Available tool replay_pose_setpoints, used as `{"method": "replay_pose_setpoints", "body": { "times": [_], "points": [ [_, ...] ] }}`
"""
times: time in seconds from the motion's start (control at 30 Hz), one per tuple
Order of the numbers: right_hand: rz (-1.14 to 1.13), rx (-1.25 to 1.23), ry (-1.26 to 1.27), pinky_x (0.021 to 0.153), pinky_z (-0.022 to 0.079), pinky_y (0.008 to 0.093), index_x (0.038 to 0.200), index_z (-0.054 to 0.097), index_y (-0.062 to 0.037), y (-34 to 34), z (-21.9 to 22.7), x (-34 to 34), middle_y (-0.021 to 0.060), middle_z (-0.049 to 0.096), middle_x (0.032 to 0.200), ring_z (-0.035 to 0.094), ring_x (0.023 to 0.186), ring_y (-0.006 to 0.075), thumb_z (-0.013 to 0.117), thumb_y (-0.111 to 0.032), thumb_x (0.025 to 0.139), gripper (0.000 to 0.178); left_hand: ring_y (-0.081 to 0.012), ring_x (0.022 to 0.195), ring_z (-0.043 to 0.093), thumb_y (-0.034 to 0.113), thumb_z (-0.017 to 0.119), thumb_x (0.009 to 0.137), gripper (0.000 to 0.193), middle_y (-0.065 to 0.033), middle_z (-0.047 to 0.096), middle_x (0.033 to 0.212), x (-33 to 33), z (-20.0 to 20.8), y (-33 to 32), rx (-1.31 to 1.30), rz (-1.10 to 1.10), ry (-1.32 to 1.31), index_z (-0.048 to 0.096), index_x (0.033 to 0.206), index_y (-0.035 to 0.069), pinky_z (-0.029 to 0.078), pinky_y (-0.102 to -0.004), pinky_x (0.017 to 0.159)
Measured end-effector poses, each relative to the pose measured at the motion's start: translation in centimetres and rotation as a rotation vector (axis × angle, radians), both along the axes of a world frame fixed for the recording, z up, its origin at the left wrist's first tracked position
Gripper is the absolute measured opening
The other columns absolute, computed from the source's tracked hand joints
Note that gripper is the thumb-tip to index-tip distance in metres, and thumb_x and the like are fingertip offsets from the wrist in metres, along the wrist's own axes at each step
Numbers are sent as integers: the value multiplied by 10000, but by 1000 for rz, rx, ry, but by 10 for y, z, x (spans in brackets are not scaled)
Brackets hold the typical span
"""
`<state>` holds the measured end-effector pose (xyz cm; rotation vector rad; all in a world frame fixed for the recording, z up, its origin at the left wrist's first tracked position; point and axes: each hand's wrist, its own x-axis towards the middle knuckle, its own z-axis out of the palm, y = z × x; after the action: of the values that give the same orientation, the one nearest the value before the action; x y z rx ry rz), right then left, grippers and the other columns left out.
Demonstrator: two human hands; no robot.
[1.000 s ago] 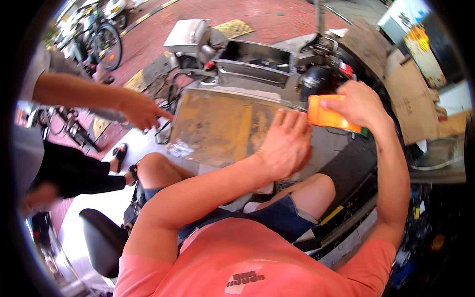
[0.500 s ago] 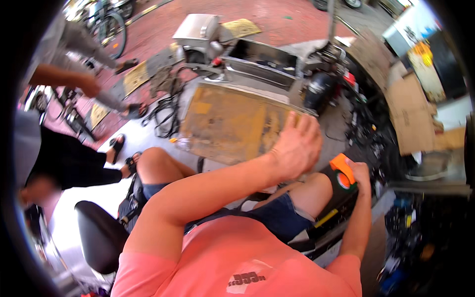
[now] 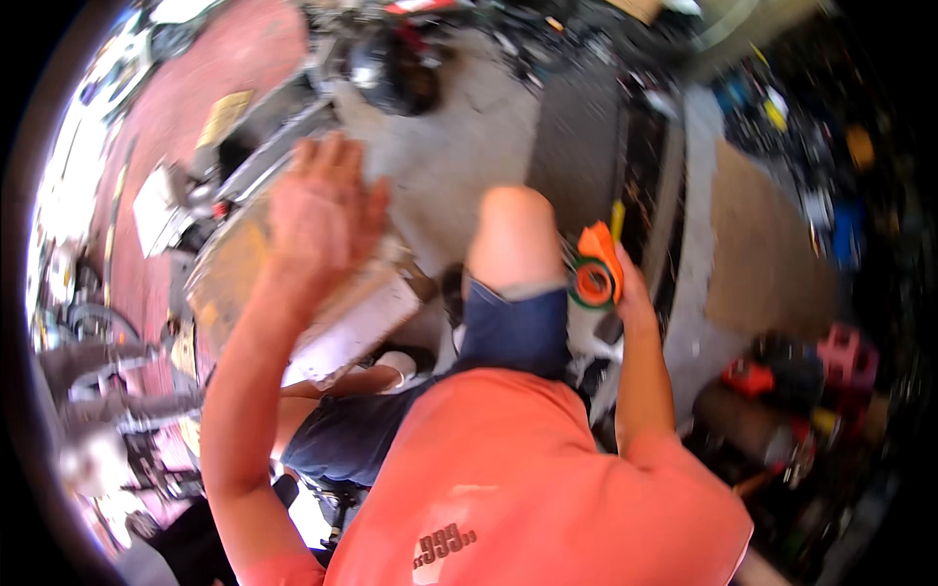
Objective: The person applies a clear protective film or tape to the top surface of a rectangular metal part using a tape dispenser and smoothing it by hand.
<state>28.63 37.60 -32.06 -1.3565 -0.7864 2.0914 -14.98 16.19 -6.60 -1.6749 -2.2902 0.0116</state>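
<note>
My right hand (image 3: 633,284), beside my bent right knee, is closed round an orange tape dispenser (image 3: 603,252). A green-edged roll of tape (image 3: 593,283) with an orange core sits in it. My left hand (image 3: 327,210) is smeared by motion, its fingers stretched out and apart, with nothing seen in it. Behind that hand lies a worn yellow-brown board (image 3: 231,269), partly hidden by my hand and forearm. I cannot tell whether the hand touches it.
Left of the board are a long open metal box (image 3: 269,137) and a white box (image 3: 161,210). A dark rounded object (image 3: 391,73) stands farther off. Flat brown cardboard (image 3: 767,244) lies at right, near cluttered tools and a pink crate (image 3: 846,355). Another person's legs (image 3: 127,386) show at lower left.
The view has swung right, so the board and boxes now sit farther left. My left hand has shifted left in the picture. The tape dispenser stays in my right hand.
</note>
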Motion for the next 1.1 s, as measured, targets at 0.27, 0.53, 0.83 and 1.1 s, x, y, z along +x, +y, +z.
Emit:
{"method": "replay_pose_setpoints", "body": {
  "times": [0.27, 0.53, 0.83, 1.1],
  "points": [
    [-267, 9, 218, 543, 485, 258, 1121, 728, -147, -8, 10, 77, -25, 673, 792, 610, 635, 95, 566, -594, 1083, 477, -351, 1171, 631, 390, 678, 1003, 475, -140, 700, 1312, 15, 24, 22, -207, 42, -27, 725, 1216, -32, 543, -457, 997],
    [-350, -85, 373, 518, 464, 250, 1058, 740, -148, -30, -43, 81, -23, 615, 704, 546, 549, 117, 565, -678, 1044, 558, -378, 1302, 585, 457, 649, 1034, 641, -136, 594, 1545, 26, 23, 13, -140, 61, -87, 571, 1528, 57, 511, -481, 1076],
    [-375, -341, 281, 923, 590, 403, 1334, 696, -197, -78, -81, 6, 20, 740, 1152, 700, 1034, 210, 504, -755, 1024, 667, -463, 1457, 479, 489, 569, 1087, 608, -247, 485, 1618, 33, -11, -23, 27, -33, -91, 609, 1475, 22, 396, -512, 1203],
    [-529, -242, 329, 733, 567, 366, 1103, 712, -173, -66, -81, 128, -15, 668, 854, 643, 755, 181, 472, -720, 1055, 599, -445, 1491, 455, 467, 544, 1105, 562, -232, 519, 1600, 39, -16, -24, 66, -28, -126, 658, 1436, 27, 357, -504, 1232]
  ]
}}
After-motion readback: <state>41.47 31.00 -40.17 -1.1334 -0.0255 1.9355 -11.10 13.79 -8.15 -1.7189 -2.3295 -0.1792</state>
